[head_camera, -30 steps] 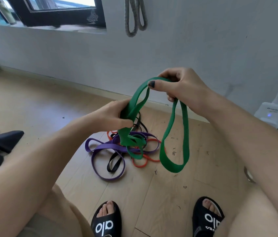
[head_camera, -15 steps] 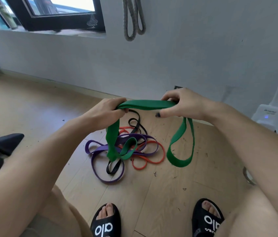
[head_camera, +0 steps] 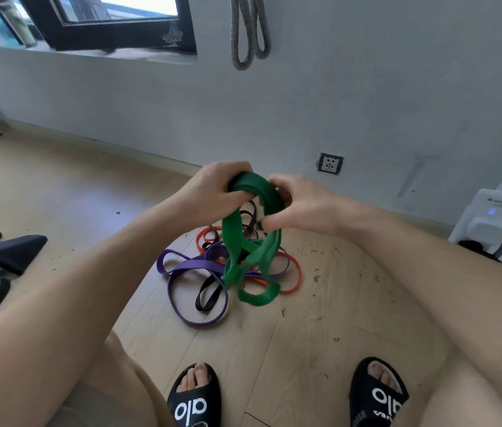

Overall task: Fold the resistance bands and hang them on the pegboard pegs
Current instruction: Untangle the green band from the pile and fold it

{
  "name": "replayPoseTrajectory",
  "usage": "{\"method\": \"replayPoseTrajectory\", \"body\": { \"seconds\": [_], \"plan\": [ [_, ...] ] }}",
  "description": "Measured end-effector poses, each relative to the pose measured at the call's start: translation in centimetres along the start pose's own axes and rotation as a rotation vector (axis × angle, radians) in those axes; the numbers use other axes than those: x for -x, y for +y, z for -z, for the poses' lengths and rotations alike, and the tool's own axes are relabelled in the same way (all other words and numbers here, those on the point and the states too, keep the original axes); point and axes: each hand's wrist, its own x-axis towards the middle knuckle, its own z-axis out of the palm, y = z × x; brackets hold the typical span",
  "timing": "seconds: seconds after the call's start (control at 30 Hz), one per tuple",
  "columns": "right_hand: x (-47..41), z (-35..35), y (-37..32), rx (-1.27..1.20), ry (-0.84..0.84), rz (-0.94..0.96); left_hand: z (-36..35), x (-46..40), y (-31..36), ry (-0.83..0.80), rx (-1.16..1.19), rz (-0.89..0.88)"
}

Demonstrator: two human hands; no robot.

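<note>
Between both hands: green band, bunched loops hanging | left hand grasping band top | right hand pinching band | below hands: purple band, floor

I read white "alo" lettering across the strap of the black slide sandal on my left foot and again on the black slide sandal on my right foot. The logo on the white wall-side device is too small to read.
</note>
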Motion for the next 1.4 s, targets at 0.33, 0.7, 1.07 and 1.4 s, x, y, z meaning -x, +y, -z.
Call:
{"method": "replayPoseTrajectory", "body": {
  "seconds": [0.33,0.7,1.07,1.4],
  "plan": [
    [-0.4,1.3,0.3,0.334,0.119,0.010,0.7,0.4,-1.4,-0.201,0.033,-0.025],
    [0.2,0.7,-0.6,0.185,0.125,0.004,0.4,0.1,-0.5,-0.102,0.035,-0.087],
    [0.2,0.7,-2.4,0.001,0.319,0.043,-0.4,0.0,-0.9,-0.154,-0.070,-0.111],
    [0.7,2.8,-2.5,-0.058,0.470,-0.003,-0.3,0.3,-2.4,-0.161,-0.071,0.021]
  ]
}}
